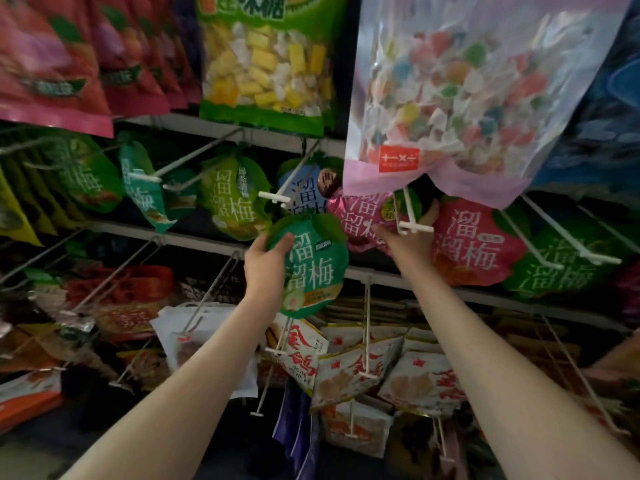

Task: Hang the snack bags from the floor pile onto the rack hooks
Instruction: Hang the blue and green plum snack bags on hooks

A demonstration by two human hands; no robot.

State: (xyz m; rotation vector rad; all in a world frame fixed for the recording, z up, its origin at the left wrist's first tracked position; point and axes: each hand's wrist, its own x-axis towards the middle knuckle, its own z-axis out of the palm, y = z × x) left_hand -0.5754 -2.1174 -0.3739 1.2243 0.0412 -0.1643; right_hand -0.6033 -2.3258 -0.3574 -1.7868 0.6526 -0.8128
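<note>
The left hand (265, 271) gripped a round teal snack bag (315, 268) at its left edge, with the thumb on the printed front and the other fingers hidden behind it. This bag was held upright in the air in front of the rack and was on no hook. It was just under a blue bag (310, 187) and beside a pink bag (360, 220). The right hand (403, 242) was raised to a white hook (412, 220) whose end had a short cross bar. Its thumb lay against the pink bag and its fingertips came up behind the hook. I could not tell whether this hand was holding the hook or the bag, or only touching them. To the right of the hook hung a round red bag (474, 244), and to the left of the blue bag hung a light green bag (235, 199). A large lilac bag of coloured candies (467, 98) hung from the row above, close over the right hand, and next to it was a green bag of yellow candies (266, 64). On the lower hooks, under both arms, hung white and red bags (349, 370).
</note>
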